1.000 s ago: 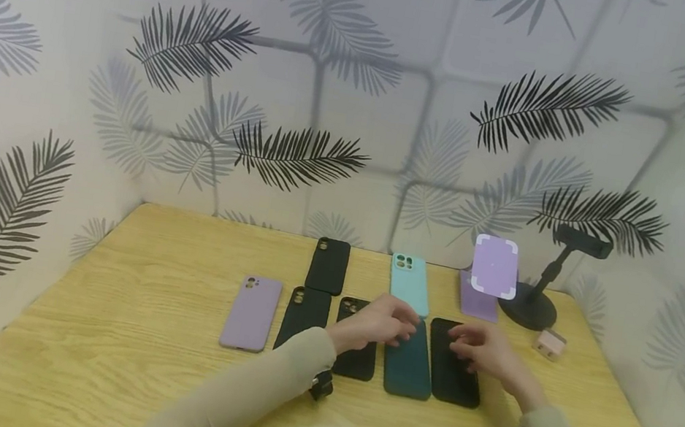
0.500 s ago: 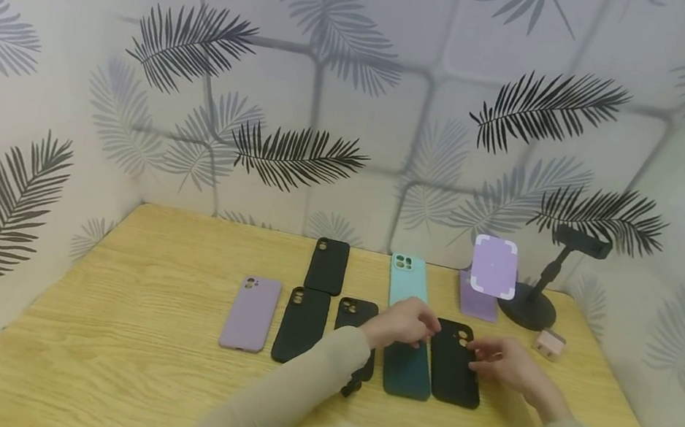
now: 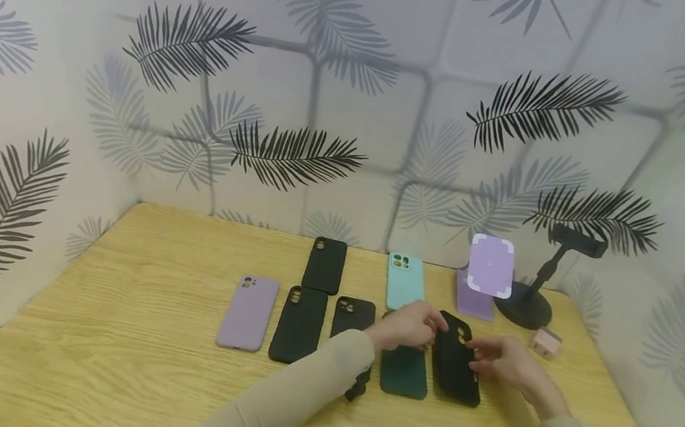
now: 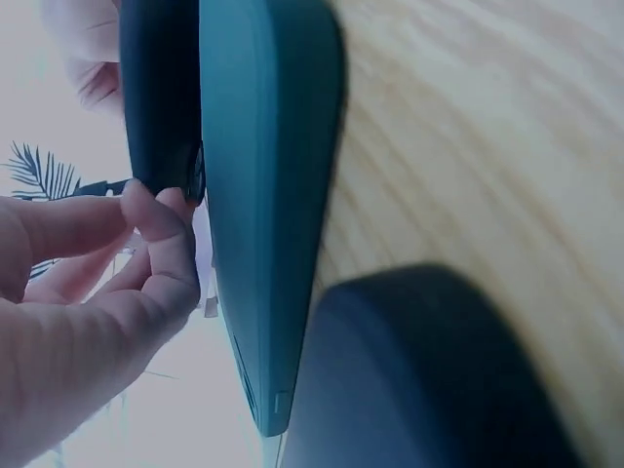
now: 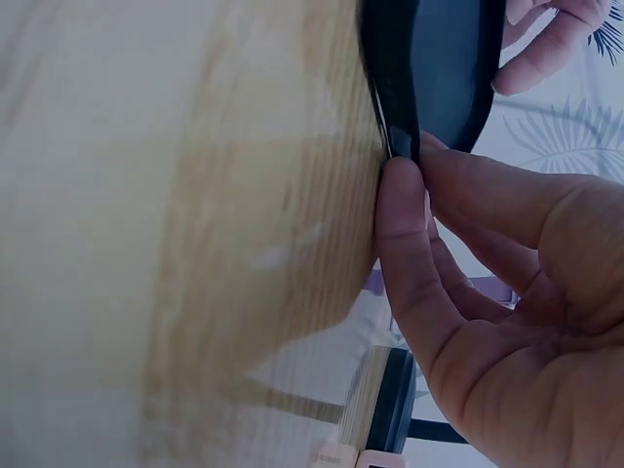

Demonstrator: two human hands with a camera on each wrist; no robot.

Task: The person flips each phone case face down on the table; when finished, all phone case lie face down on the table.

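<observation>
Both hands are on a black phone case (image 3: pixel 455 369), tilted with its top end raised at the right of the row. My left hand (image 3: pixel 408 324) reaches over a dark teal phone case (image 3: pixel 403 376) and pinches the black case's top left corner between thumb and fingertips. At the case's right edge, my right hand (image 3: pixel 508 367) pinches the rim near the camera cutout. The right wrist view shows thumb and forefinger closed on that rim (image 5: pixel 400 127). In the left wrist view the teal case (image 4: pixel 258 195) lies flat beside the held one, its upper part hidden in the head view.
More phone cases lie leftward: black ones (image 3: pixel 299 325) and a lilac one (image 3: pixel 248 314). A light blue case (image 3: pixel 405 282) lies behind my left hand. At the back right stand a purple phone stand (image 3: pixel 491 267), a black stand (image 3: pixel 524 306) and a pink charger plug (image 3: pixel 545 343).
My left hand moved right from over the teal case to the black case's corner. My right hand shifted to its right edge. The black case's top end has lifted and tilted.
</observation>
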